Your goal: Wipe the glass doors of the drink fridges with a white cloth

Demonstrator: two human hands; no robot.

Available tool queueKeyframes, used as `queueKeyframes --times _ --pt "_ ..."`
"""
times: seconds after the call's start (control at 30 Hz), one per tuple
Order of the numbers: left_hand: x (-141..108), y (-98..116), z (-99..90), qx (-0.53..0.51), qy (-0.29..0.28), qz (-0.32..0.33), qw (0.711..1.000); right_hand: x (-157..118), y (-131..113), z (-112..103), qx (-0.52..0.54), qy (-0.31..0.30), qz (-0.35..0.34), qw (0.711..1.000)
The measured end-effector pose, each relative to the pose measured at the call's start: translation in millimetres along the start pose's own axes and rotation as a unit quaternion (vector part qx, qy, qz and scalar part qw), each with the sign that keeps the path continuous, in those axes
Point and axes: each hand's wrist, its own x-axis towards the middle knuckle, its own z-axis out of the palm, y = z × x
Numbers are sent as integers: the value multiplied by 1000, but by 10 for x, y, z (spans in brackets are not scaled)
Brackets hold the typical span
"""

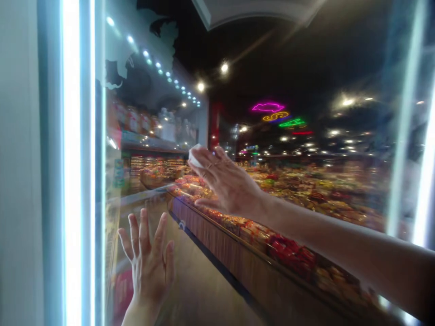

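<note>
A large pane of glass stands in front of me, with a shop interior showing through it. My right hand is raised near the centre, its fingers pointing up and left over a small white cloth or pad that shows at the fingertips; the hand is slightly blurred. At the lower left, my left hand is upright with its fingers spread and nothing in it, facing the glass. Whether its palm touches the pane I cannot tell.
A bright vertical light tube and a pale frame border the left side. Beyond the glass are a long wooden display bin of wrapped goods, neon shapes and ceiling lights. Another light strip stands at the right.
</note>
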Motion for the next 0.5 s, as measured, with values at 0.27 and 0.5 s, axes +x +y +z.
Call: queueKeyframes --times 0.27,0.5 --pt "312 255 349 -40 -36 54 997 -521 541 -74 -24 -10 131 991" --pt "336 899 596 -65 -65 85 992 -1209 740 -289 -33 -22 193 980"
